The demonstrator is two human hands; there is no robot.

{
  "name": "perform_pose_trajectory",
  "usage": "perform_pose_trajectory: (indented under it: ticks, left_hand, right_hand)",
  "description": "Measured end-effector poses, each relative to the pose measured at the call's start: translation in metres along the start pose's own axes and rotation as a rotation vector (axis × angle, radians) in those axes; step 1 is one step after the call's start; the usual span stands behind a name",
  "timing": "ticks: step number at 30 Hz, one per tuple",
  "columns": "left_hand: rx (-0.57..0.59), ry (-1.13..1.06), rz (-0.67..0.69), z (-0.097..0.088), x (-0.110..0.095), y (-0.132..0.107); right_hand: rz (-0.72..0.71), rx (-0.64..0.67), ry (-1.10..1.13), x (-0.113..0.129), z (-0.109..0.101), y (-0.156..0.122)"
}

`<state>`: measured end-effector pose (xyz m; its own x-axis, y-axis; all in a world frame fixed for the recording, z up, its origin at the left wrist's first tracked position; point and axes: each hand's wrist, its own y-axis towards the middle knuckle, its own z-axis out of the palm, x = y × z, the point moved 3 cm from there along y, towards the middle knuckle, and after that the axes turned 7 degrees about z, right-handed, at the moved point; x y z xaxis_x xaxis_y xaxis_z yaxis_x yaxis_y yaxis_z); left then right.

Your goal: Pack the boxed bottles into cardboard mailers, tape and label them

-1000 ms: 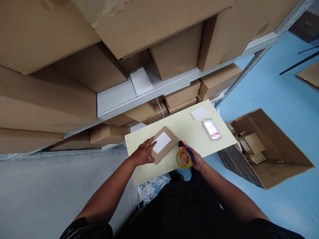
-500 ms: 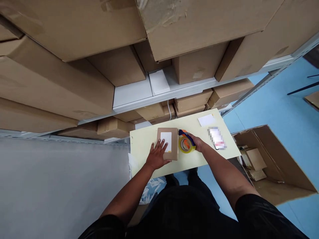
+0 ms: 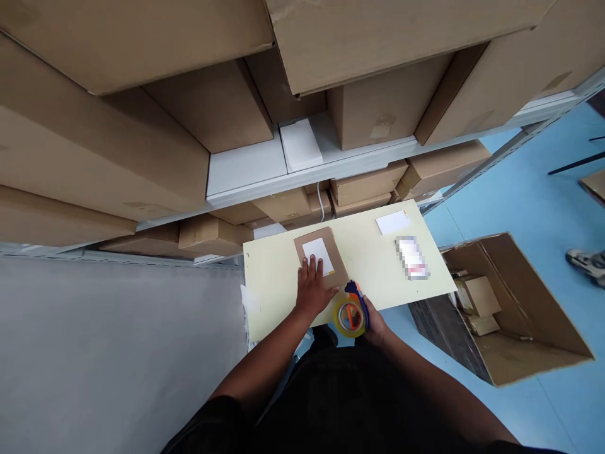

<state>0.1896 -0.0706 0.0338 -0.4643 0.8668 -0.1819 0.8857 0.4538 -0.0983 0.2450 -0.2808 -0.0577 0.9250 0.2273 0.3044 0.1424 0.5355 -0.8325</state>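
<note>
A small brown parcel [image 3: 331,253] with a white label lies on the pale yellow table [image 3: 278,284]. My left hand [image 3: 312,291] rests flat on the parcel's near end, fingers stretched out over the label. My right hand [image 3: 375,320] is wrapped round a tape dispenser [image 3: 352,312] with a yellowish roll and blue and orange parts, held at the table's near edge just right of the parcel.
A white card [image 3: 393,222] and a blurred item [image 3: 412,258] lie on the table's right side. An open cardboard box [image 3: 505,309] sits on the blue floor to the right. Shelves with cardboard boxes [image 3: 350,94] stand behind. A person's shoe [image 3: 586,261] shows at far right.
The tape dispenser in my right hand has come back from beside the parcel to the table's near edge. The parcel has turned and lies farther from me; my left hand stays on it.
</note>
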Motion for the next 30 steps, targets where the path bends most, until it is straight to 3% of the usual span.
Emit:
perform_pose_trajectory:
  ticks: [3, 6, 11, 15, 18, 20, 25, 28, 30]
  left_hand:
    - [0.004, -0.001, -0.059, -0.002, -0.021, -0.002]
    - [0.078, 0.036, 0.031, -0.008, -0.027, -0.012]
    - [0.204, 0.067, 0.343, -0.021, 0.013, -0.016]
    - [0.127, 0.101, 0.244, -0.024, 0.05, -0.002]
    - [0.111, 0.09, 0.175, -0.018, 0.055, 0.002]
    - [0.111, 0.078, 0.164, -0.016, 0.054, 0.001]
    - [0.103, 0.068, 0.122, -0.014, 0.046, 0.002]
    - [0.094, 0.074, 0.04, -0.01, 0.031, 0.003]
    - [0.094, 0.082, -0.043, -0.008, 0.02, 0.0]
  right_hand:
    - [0.027, -0.016, 0.145, 0.037, 0.004, 0.012]
    - [0.064, -0.035, 0.085, 0.098, 0.007, 0.019]
    - [0.203, -0.01, -0.23, 0.19, 0.02, 0.033]
    - [0.244, -0.04, -0.388, 0.214, 0.031, 0.048]
    - [0.227, -0.011, -0.357, 0.203, 0.031, 0.048]
    - [0.185, -0.03, -0.337, 0.183, 0.023, 0.038]
    - [0.137, -0.116, -0.247, 0.087, -0.009, -0.001]
    - [0.138, -0.074, -0.064, 0.032, -0.005, -0.008]
    - [0.128, -0.014, 0.068, 0.021, 0.008, -0.002]
